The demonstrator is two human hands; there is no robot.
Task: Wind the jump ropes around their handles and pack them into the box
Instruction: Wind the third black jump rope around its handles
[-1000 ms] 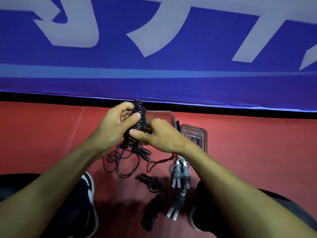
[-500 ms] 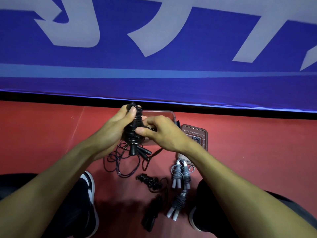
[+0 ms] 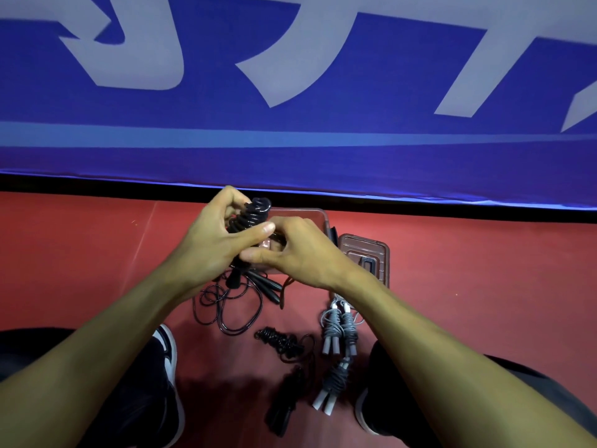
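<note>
The left hand (image 3: 210,247) grips the nearly wound black rope bundle (image 3: 253,215); the right hand (image 3: 300,253) has shifted lower, pinching the cord's tail, so packing comes soon.

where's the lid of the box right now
In the head view the lid lies flat on the red floor, right of centre, just right of the clear box and beyond the wound grey ropes, partly behind the right hand.
</note>
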